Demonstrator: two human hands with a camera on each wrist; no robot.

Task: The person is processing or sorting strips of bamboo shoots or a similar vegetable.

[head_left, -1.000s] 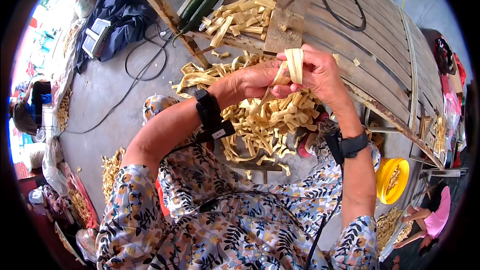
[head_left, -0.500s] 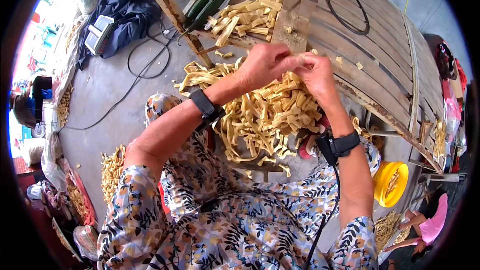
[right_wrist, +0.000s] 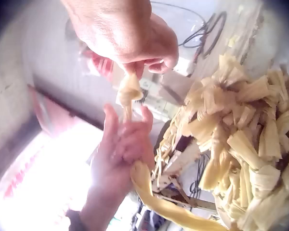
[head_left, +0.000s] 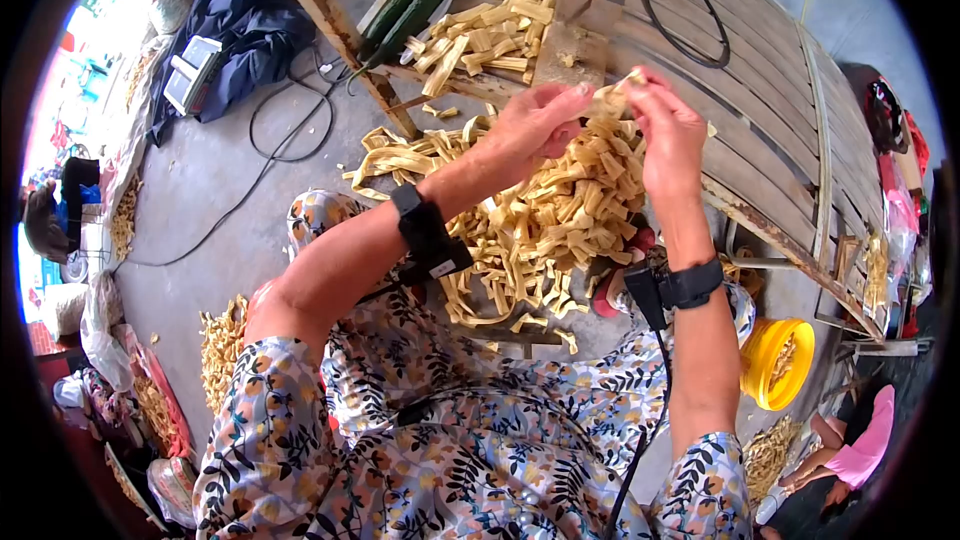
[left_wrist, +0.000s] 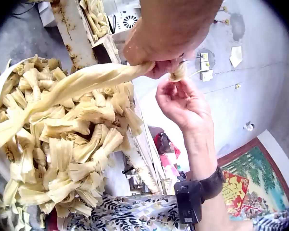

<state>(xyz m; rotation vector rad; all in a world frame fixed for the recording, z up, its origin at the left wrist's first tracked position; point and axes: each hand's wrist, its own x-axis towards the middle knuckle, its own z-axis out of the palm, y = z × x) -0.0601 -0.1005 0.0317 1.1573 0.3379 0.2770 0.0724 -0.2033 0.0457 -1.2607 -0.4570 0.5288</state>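
Observation:
A pale yellow, soft flat strip stretches between both hands above a heap of similar pieces. The left hand grips one part of it, and in the left wrist view a long twisted tail hangs from that hand toward the lower left. The right hand pinches the short end with thumb and fingertips. Between the hands, a small knot shows in the right wrist view. Below lies the heap of knotted strips, their ends fanned out.
On the slatted wooden table are cut strips, a small board, cucumbers and a black cable. A yellow bucket stands at the right. Another person in pink is at far right.
A second ago the strip was looped over the right hand's fingers. The hands then came together, and now they have drawn apart with a knot between them.

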